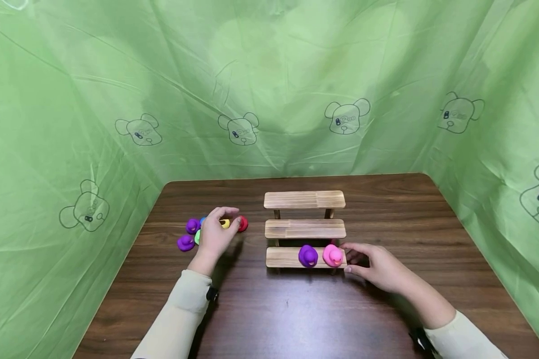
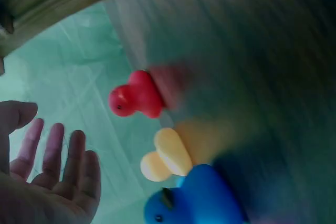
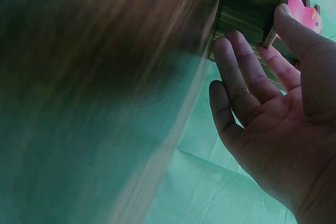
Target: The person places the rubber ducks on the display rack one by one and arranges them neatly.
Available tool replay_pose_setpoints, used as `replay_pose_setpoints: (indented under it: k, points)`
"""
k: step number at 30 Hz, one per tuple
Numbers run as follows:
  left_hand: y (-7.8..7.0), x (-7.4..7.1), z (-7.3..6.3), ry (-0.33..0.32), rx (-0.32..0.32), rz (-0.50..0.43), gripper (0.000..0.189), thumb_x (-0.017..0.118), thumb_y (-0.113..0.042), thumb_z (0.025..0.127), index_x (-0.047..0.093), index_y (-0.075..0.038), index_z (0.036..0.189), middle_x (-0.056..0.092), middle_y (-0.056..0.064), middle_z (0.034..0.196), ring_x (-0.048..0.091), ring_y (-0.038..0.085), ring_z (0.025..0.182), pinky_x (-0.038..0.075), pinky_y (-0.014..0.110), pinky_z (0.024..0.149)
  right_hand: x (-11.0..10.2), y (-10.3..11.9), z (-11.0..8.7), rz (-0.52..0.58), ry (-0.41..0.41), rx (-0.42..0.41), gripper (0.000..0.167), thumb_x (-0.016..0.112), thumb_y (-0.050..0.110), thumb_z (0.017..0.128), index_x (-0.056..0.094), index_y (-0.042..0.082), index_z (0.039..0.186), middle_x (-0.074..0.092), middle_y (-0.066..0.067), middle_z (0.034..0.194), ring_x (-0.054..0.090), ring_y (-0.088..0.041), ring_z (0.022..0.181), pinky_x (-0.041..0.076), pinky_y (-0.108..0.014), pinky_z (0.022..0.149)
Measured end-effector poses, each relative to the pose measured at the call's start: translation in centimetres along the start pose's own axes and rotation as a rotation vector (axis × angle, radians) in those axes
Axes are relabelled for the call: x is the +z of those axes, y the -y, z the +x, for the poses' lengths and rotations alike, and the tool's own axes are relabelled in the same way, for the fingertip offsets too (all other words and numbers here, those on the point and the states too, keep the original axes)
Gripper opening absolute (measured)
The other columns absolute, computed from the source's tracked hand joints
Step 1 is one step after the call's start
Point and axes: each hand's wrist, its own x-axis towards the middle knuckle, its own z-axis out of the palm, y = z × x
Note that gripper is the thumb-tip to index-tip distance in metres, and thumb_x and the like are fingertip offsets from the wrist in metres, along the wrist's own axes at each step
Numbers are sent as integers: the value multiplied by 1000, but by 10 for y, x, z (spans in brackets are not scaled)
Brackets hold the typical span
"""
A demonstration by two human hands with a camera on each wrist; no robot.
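Note:
My left hand (image 1: 215, 233) hovers over a group of small rubber ducks, thumb and fingers apart, with nothing in its grasp. Near its fingertips are a red duck (image 1: 242, 224) and a yellow duck (image 1: 225, 223); the left wrist view shows a blue duck (image 2: 202, 198) beside them. At the right end of a three-tier wooden stand (image 1: 280, 257), my right hand (image 1: 377, 267) holds the bottom board between thumb and index finger, its other fingers loosely extended. A purple duck (image 1: 308, 256) and a pink duck (image 1: 333, 256) sit on that board, the pink one closest to this hand.
Two more purple ducks (image 1: 186, 243) and a green duck (image 1: 197, 237), partly hidden, lie left of my left hand. The stand's middle board (image 1: 305, 229) and top board (image 1: 303, 199) rise behind the lowest. Green curtain (image 1: 287, 139) surrounds the dark wooden table (image 1: 269, 319).

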Motion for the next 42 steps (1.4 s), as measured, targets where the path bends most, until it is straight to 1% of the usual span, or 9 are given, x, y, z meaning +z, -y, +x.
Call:
replay_pose_setpoints:
  k: [4,7,11,14,20,24,30,36,42]
  points:
    - [11,2,5,65,-53,105,33,86,-17,88,75,-14,120,71,8,116,67,32,113,53,48,95,0,0,0,-2,-1,2,53,85,21,91,66,6,138,75,6,98,73,-18,93,60,-42,86]
    - [18,4,8,117,-96,196,39,86,-22,88,74,-18,125,71,8,124,64,33,118,49,48,101,0,0,1,-7,1,7,54,85,20,90,65,6,138,75,7,98,73,-18,93,60,-41,86]
    - [24,6,12,194,-156,256,47,87,-26,87,71,-20,131,70,10,129,61,36,120,47,51,102,1,-1,1,-11,6,10,54,85,19,90,65,7,139,75,9,98,73,-17,93,60,-40,87]
    - [26,8,15,230,-181,272,51,88,-27,86,70,-20,133,70,11,129,61,37,118,48,51,99,2,-1,2,-10,8,11,54,85,19,90,65,6,139,75,8,98,73,-16,93,60,-39,86]
    - [29,9,18,236,-191,273,51,90,-28,85,71,-21,132,71,11,128,62,35,117,49,51,99,1,0,1,-6,4,9,54,85,20,90,65,6,138,75,7,97,73,-17,93,60,-39,86]
    - [31,10,20,251,-189,258,52,90,-25,85,71,-16,133,71,12,128,64,35,117,50,51,99,1,1,0,-9,0,5,54,84,22,91,65,5,138,74,9,98,73,-18,93,60,-41,86]
    - [31,10,20,264,-194,283,48,91,-21,84,73,-12,127,70,9,129,64,33,119,50,48,101,0,3,0,1,8,18,54,84,24,92,65,6,139,74,9,99,73,-16,94,60,-40,87]
    - [31,11,20,269,-191,299,36,90,-16,82,77,-12,116,74,9,115,67,32,106,53,46,92,-1,4,0,-2,9,20,54,84,25,92,65,7,139,74,10,99,73,-16,94,60,-41,87]
    - [30,11,19,268,-183,323,33,90,-18,83,78,-14,113,76,7,109,68,30,102,53,46,89,-1,3,0,-4,11,20,54,84,24,92,65,7,139,74,9,99,73,-16,94,60,-41,87]
